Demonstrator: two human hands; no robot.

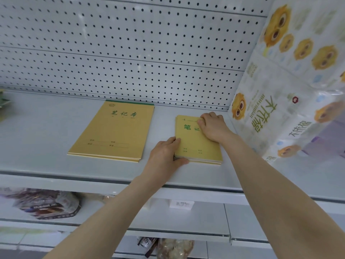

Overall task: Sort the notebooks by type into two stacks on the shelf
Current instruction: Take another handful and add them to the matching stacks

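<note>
Two stacks of tan notebooks lie on the grey shelf [46,128]. The large notebooks [113,133], with green binding at the top and green characters, form the left stack. The small notebooks [196,144] form the right stack. My left hand [164,156] grips the small stack at its near left corner, thumb along the front edge. My right hand [214,126] presses flat on the small stack's far right corner, covering part of the cover's print.
A white pegboard [130,53] backs the shelf. A big printed pack of tissue rolls [289,90] stands right of the small stack. Green items [3,103] sit at the shelf's far left. Lower shelves hold bagged goods [46,204] and a price tag [182,204].
</note>
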